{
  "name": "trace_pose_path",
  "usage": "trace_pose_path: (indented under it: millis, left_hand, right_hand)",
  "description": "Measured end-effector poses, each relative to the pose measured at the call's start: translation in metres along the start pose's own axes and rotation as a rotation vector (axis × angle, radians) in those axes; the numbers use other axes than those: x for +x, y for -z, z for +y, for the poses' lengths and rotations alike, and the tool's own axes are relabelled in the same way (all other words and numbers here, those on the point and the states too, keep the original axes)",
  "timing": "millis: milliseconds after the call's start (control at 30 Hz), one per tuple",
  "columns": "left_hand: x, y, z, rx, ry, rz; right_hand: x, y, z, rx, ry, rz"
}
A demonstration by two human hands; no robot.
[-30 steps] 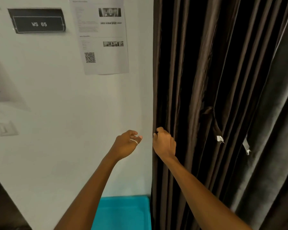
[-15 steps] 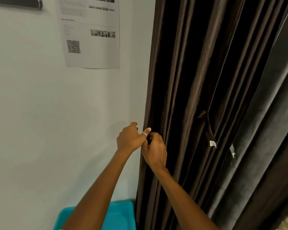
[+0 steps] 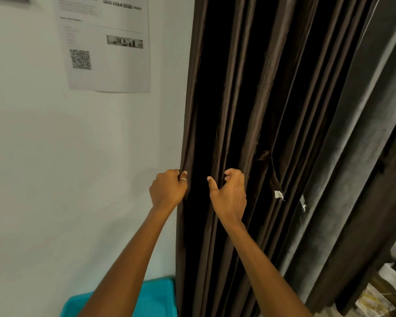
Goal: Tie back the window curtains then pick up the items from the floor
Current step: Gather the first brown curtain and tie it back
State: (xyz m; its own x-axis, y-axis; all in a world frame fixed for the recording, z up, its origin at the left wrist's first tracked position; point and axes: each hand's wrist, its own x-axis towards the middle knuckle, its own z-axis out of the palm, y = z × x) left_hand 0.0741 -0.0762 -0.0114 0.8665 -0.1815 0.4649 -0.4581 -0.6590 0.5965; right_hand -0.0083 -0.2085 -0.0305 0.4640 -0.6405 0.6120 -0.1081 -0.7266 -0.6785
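1. A turquoise plastic bin (image 3: 160, 294) stands nearest, at the foot of the white wall (image 3: 55, 156).
2. The left hand (image 3: 167, 191) grips the outer edge of the dark brown curtain (image 3: 249, 88), fingers curled round the hem.
3. The right hand (image 3: 229, 195) is at a pleat just beside it. Thumb and curled fingers appear to pinch the fold, though the shadow makes this unsure.
4. The tieback strap (image 3: 273, 177) dangles loose to the right, not yet used.
5. Risk: the curtain hangs in many pleats, and a two-point grip may gather only some, so the slippery folds spill out before the strap goes round.
6. A grey curtain (image 3: 352, 156) hangs alongside and could get caught up in the bundle.
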Motion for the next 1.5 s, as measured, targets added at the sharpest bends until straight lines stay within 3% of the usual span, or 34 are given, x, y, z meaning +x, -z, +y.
trace_pose_path:
  millis: [133,333,600,900,1300,1500]
  left_hand:
    - [0.0,0.018,-0.014,-0.005,0.043,0.013]
    - [-0.003,0.054,-0.043,0.049,0.162,0.122]
    - [-0.026,0.049,-0.03,0.044,0.162,0.137]
    - [-0.045,0.011,0.023,0.014,0.079,0.008]
    - [-0.041,-0.002,0.018,-0.193,0.066,-0.066]
    - [-0.038,0.009,0.023,-0.313,0.152,-0.219]
  right_hand:
    - [0.019,0.003,0.013,-0.035,0.054,-0.134]
    - [0.053,0.023,0.042,-0.034,-0.098,-0.136]
    - [0.041,0.026,0.051,0.084,-0.025,-0.139]
    - [-0.008,0.005,0.022,0.159,0.23,-0.22]
    - [-0.022,-0.014,0.005,0.265,0.243,-0.329]
    - [-0.028,-0.018,-0.004,0.268,0.224,-0.331]
